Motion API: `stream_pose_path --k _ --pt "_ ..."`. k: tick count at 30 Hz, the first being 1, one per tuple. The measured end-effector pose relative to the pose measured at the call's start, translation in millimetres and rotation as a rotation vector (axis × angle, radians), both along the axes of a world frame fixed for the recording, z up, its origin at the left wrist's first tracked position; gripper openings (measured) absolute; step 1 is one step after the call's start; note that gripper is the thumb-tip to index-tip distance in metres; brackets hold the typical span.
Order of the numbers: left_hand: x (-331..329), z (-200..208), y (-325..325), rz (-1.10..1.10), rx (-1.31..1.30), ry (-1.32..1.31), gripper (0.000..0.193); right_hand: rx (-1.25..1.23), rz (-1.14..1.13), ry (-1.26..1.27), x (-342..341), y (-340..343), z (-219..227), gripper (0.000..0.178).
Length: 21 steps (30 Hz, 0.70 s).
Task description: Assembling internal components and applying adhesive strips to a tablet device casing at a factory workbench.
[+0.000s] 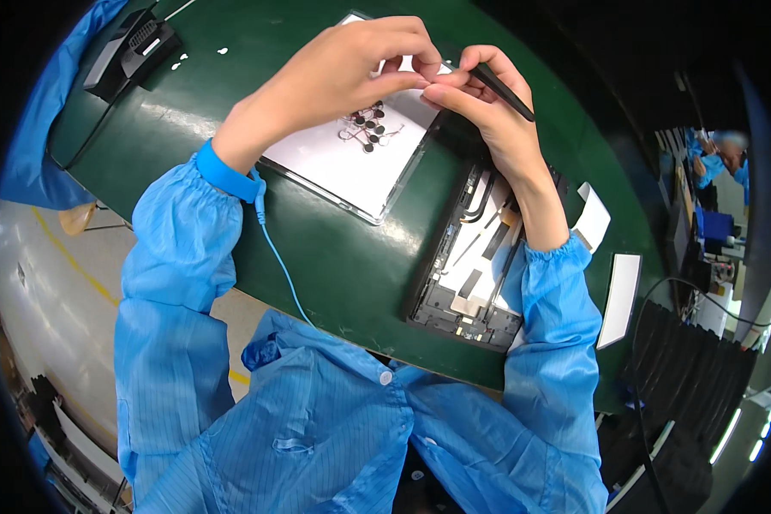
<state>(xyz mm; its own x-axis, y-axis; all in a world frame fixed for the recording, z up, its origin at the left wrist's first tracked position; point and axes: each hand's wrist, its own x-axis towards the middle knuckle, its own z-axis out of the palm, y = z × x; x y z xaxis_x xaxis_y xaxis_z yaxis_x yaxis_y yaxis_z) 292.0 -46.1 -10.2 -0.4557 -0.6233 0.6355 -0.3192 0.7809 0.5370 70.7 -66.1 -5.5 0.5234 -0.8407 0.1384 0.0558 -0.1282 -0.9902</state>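
Over the far end of a shallow clear tray with a white bottom (338, 176), both hands meet fingertip to fingertip. My left hand (343, 73) is closed in a pinch; whatever small thing it grips is hidden. My right hand (501, 107) is also closed, with slim black tweezers (507, 92) lying between its fingers and slanting toward the wrist. Several small round black parts with thin wires (368, 128) lie heaped in the tray. Beneath my right forearm sits an opened black device housing (467, 274), its inner frame and light panels exposed.
A blue wrist strap (224, 171) with a cord (278, 257) runs from my left wrist. A black boxy device (133, 56) and white scraps (223, 50) are at the far left of the green table (334, 283). White pieces (621, 300) lie at the right edge. Another person is far right.
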Motion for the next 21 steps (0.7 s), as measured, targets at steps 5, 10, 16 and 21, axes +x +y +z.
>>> stream_pose_path --k 5,10,16,21 --pt "-0.2 0.3 -1.8 0.047 0.086 -0.004 0.012 0.012 -0.084 -0.188 -2.2 -6.1 -9.8 0.034" --pt "26.4 -4.7 -10.1 0.228 0.026 -0.298 0.008 -0.12 -0.152 -0.111 -19.2 -6.4 14.2 0.032" --pt "19.3 4.5 -12.5 0.238 0.045 -0.274 0.016 -0.39 -0.277 0.166 -67.4 21.6 38.7 0.029" --pt "-63.1 30.8 21.6 0.067 0.026 -0.019 0.033 -0.534 -0.264 0.422 -112.4 49.9 52.6 0.03"
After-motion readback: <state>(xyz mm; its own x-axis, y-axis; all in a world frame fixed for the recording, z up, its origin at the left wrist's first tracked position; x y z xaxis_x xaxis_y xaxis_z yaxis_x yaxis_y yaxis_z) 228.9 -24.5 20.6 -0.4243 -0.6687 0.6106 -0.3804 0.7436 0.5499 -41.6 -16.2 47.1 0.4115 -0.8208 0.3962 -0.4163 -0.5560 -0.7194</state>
